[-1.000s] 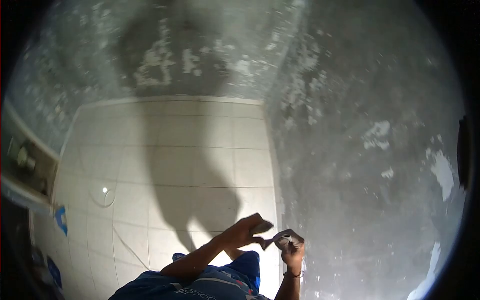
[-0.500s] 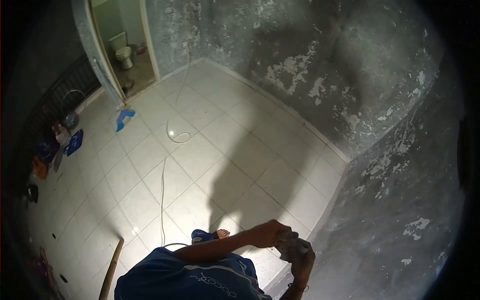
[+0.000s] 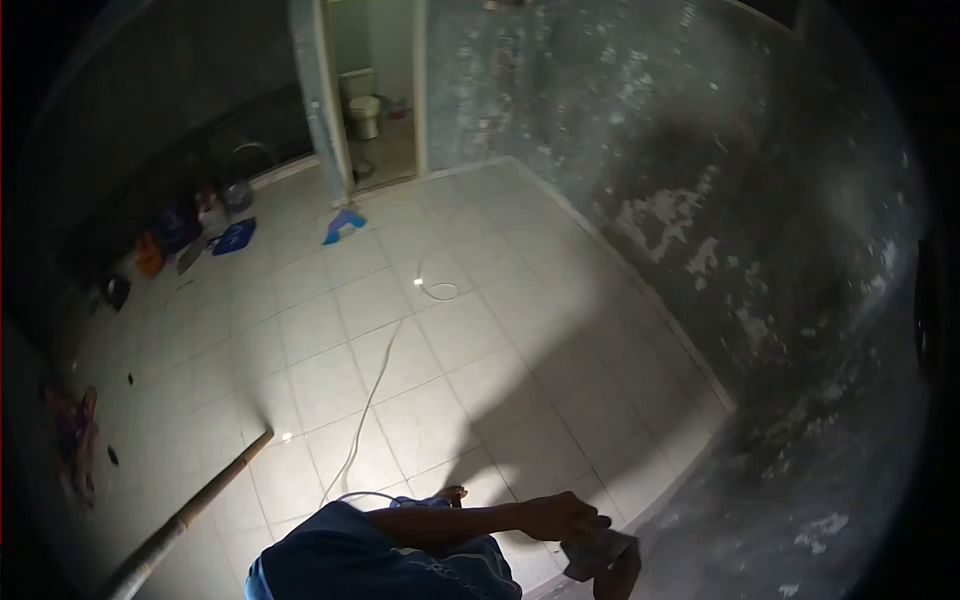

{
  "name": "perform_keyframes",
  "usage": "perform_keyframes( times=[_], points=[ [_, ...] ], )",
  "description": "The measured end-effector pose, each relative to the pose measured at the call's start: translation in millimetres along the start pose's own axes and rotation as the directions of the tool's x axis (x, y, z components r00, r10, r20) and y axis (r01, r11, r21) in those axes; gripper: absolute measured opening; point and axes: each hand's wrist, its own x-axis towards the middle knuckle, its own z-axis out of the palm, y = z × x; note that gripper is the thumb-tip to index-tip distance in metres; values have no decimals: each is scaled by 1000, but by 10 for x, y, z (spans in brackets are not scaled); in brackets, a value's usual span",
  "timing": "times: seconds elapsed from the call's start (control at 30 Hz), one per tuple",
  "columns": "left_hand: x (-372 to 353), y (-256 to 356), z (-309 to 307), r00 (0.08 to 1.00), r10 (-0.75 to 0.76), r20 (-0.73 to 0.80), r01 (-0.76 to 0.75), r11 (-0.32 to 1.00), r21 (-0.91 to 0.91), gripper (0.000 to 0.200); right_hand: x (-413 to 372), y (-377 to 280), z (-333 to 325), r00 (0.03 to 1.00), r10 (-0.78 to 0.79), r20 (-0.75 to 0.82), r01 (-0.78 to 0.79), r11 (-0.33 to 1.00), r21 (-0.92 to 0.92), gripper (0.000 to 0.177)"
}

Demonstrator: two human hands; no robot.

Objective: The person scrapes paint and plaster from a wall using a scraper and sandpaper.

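Observation:
At the lower right, both hands are close together in front of the blue shirt. My left hand [image 3: 562, 517] reaches across from the left, its fingers closed on the top of a grey, crumpled-looking piece [image 3: 594, 550]. Below and to the right, my right hand [image 3: 618, 574] grips the same piece at its right side. What the piece is made of cannot be made out. A bare foot [image 3: 455, 492] shows beyond the shirt.
A long pole [image 3: 190, 512] slants at the lower left. A pale cable [image 3: 370, 402] runs over the tiled floor [image 3: 330, 330]. A blue item [image 3: 343, 226] lies near the doorway. Bags [image 3: 235, 237] sit at the far left. Peeling walls [image 3: 680, 220] stand right.
The view has turned left and up, so the room appears shifted right. Both hands appear lower in the frame, still on the grey piece, with my right hand partly cut off.

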Motion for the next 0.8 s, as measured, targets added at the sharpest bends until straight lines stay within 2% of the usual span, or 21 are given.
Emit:
perform_keyframes(
  times=[0.03,0.07,0.1,0.13,0.17,0.23,0.27,0.3,0.33,0.4,0.43,0.47,0.5,0.53,0.57,0.67,0.7,0.77,0.8],
  points=[
    [47,-20,23,990,96,-103,-86,992,96,27,41,35,8,997,-47,-67,53,995,82,43],
    [101,-91,52,993,-36,-114,42,998,52,26,74,38,28,977,-85,-194,84,996,-15,45],
    [112,15,5,990,-35,-137,44,997,63,26,88,11,37,938,-131,-322,99,989,-113,47],
    [140,210,-33,988,-113,-109,115,993,8,22,90,24,-1,896,-293,-334,190,932,-308,51],
    [161,319,-39,979,-189,-73,186,981,-50,18,89,19,-34,896,-301,-325,201,930,-307,51],
    [210,188,41,976,-215,-42,216,976,18,19,87,-18,-69,914,-378,-143,309,882,-357,52],
    [218,106,99,988,-150,-44,149,989,-16,20,71,36,-26,942,-302,-145,268,939,-217,53],
    [221,96,117,995,-83,-48,81,996,-47,20,64,3,-8,948,-298,-110,274,942,-192,57],
    [203,84,129,999,35,-15,-37,983,-180,23,52,-16,38,964,-239,-118,217,961,-173,60],
    [196,100,234,999,42,-24,-46,979,-199,24,24,-25,85,981,-139,-135,123,985,-117,66],
    [194,120,268,999,47,-25,-52,974,-220,24,10,-51,81,981,-142,-130,127,985,-117,66],
    [201,142,279,999,-29,25,34,977,-211,27,-16,-100,78,989,-89,-116,78,993,-93,63],
    [198,163,265,999,-28,21,31,977,-212,27,-31,-157,73,994,-32,-103,25,997,-72,60],
    [196,177,243,995,-54,89,70,981,-183,29,3,-37,49,942,-330,-63,306,919,-249,49],
    [196,182,231,984,-83,159,107,983,-151,31,-16,26,35,941,-331,-64,306,918,-250,49],
    [221,-46,284,978,-88,188,106,990,-90,34,-118,193,-22,980,-192,-60,176,961,-213,42],
    [211,41,253,977,-85,193,104,991,-88,34,-144,237,-37,988,-146,-58,132,971,-199,40],
    [150,285,150,979,-75,190,118,967,-228,34,-162,304,-44,997,-59,-48,50,985,-168,36],
    [150,266,137,978,-72,195,116,968,-224,34,-162,296,-41,999,-14,-45,7,988,-153,34]
  ],
)
